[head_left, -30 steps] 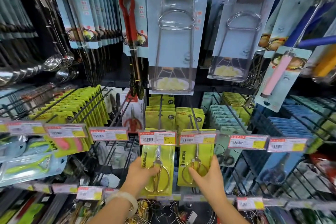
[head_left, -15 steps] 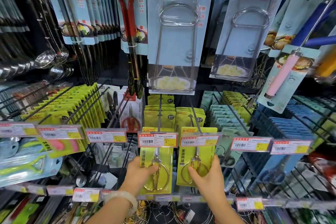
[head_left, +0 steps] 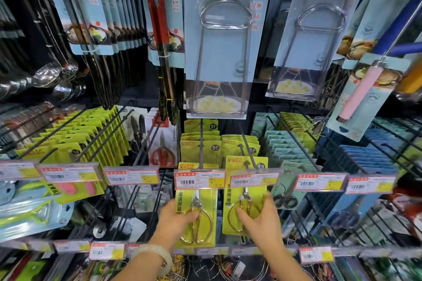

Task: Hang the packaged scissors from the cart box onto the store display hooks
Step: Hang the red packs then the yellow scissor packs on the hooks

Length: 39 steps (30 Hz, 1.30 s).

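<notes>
Two yellow-green scissor packs hang at the front of neighbouring display hooks in the middle row. My left hand (head_left: 174,220) grips the left scissor pack (head_left: 201,214) by its left edge, thumb on the gold scissors inside. My right hand (head_left: 262,221) holds the right scissor pack (head_left: 242,207) from the right, thumb across its gold handles. The left hook (head_left: 201,143) and the right hook (head_left: 247,146) run back over several more yellow packs behind. The cart box is out of view.
Price tags (head_left: 199,180) hang at the hook tips just above both hands. Large blister packs of dish clips (head_left: 219,41) and red tongs (head_left: 157,18) hang overhead. Yellow packs (head_left: 86,134) fill the left hooks, blue and teal packs (head_left: 287,143) the right. Another price rail (head_left: 107,251) runs below.
The view has tilted down a little, so the shelves sit higher in frame. Both hands stay on the two front packs with almost no movement.
</notes>
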Each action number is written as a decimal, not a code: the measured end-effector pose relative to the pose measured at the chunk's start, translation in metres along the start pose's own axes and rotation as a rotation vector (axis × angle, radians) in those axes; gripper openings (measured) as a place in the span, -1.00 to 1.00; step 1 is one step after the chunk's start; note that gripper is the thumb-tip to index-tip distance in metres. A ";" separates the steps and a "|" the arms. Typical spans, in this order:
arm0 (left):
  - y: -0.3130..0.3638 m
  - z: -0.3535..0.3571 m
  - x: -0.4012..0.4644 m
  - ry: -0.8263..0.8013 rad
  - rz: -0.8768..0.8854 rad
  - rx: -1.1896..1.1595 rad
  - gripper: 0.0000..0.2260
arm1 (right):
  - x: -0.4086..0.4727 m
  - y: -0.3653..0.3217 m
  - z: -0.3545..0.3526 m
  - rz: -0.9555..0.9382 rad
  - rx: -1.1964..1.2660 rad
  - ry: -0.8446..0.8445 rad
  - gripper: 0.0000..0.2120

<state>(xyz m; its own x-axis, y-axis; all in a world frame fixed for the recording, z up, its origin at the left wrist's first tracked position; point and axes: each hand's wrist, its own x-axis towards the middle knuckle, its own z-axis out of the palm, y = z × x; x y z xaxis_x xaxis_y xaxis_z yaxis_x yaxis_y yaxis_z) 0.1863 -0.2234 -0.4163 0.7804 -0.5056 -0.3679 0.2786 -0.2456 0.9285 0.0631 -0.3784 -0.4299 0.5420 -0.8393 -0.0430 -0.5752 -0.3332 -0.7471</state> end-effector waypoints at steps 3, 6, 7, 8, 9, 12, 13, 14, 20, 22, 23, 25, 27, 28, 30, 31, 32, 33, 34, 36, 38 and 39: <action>0.003 -0.002 0.000 0.003 0.010 0.031 -0.32 | 0.023 -0.008 0.006 0.016 -0.036 -0.043 -0.33; 0.001 -0.004 0.001 -0.003 0.006 0.059 -0.31 | 0.042 -0.016 0.008 0.056 -0.202 -0.131 -0.25; 0.001 -0.004 0.000 -0.004 -0.001 0.070 -0.33 | 0.046 -0.015 0.010 0.036 -0.243 -0.127 -0.23; -0.001 -0.004 0.001 -0.003 -0.010 0.075 -0.39 | 0.045 -0.014 0.012 0.018 -0.234 -0.108 -0.24; -0.002 -0.004 0.000 0.000 -0.017 0.075 -0.46 | 0.042 -0.012 0.013 -0.001 -0.192 -0.083 -0.26; -0.005 0.003 -0.002 -0.006 -0.058 0.101 -0.63 | 0.020 -0.003 0.015 -0.025 0.102 -0.246 -0.46; -0.004 0.007 -0.004 -0.024 -0.070 0.111 -0.71 | 0.011 -0.001 0.016 -0.005 0.185 -0.353 -0.50; -0.006 0.011 -0.004 -0.058 -0.074 0.117 -0.78 | 0.003 0.001 0.018 0.008 0.233 -0.432 -0.53; -0.009 0.045 -0.010 -0.165 0.008 0.258 -0.95 | -0.005 0.032 0.015 0.033 0.341 -0.275 -0.85; -0.009 0.055 -0.012 -0.161 0.018 0.266 -0.87 | -0.008 0.034 0.001 -0.023 0.378 -0.257 -0.91; -0.008 0.059 -0.014 -0.172 0.021 0.267 -0.86 | -0.010 0.032 -0.007 -0.047 0.392 -0.251 -0.92; -0.003 0.065 -0.018 -0.175 0.059 0.243 -0.83 | -0.010 0.028 -0.021 -0.092 0.406 -0.227 -0.92; 0.003 0.070 -0.020 -0.136 0.112 0.221 -0.76 | -0.006 0.020 -0.032 -0.153 0.424 -0.201 -0.86; 0.004 0.072 -0.019 -0.112 0.137 0.200 -0.71 | -0.004 0.015 -0.037 -0.171 0.434 -0.185 -0.81; 0.011 0.076 -0.018 -0.086 0.156 0.145 -0.75 | 0.003 0.007 -0.043 -0.181 0.447 -0.177 -0.76; 0.014 0.077 -0.018 -0.086 0.157 0.128 -0.80 | 0.005 0.005 -0.043 -0.185 0.449 -0.181 -0.76; 0.015 0.078 -0.017 -0.086 0.156 0.121 -0.83 | 0.006 0.003 -0.043 -0.188 0.458 -0.185 -0.77; 0.016 0.078 -0.016 -0.086 0.152 0.126 -0.85 | 0.006 0.002 -0.042 -0.189 0.467 -0.191 -0.79; 0.014 0.078 -0.014 -0.082 0.150 0.127 -0.84 | 0.007 0.002 -0.039 -0.180 0.469 -0.197 -0.77; 0.013 0.077 -0.013 -0.071 0.153 0.132 -0.80 | 0.010 0.005 -0.035 -0.169 0.466 -0.218 -0.62; 0.011 0.078 -0.012 -0.067 0.151 0.128 -0.80 | 0.009 0.007 -0.035 -0.165 0.451 -0.229 -0.69; 0.011 0.078 -0.012 -0.071 0.151 0.124 -0.82 | 0.010 0.009 -0.034 -0.162 0.440 -0.231 -0.79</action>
<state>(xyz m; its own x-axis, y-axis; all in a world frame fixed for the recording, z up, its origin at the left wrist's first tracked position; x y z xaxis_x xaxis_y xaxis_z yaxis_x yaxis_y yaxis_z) 0.1362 -0.2847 -0.4060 0.7651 -0.6005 -0.2322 0.0875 -0.2604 0.9615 0.0423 -0.4043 -0.4141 0.7523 -0.6587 -0.0119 -0.1878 -0.1972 -0.9622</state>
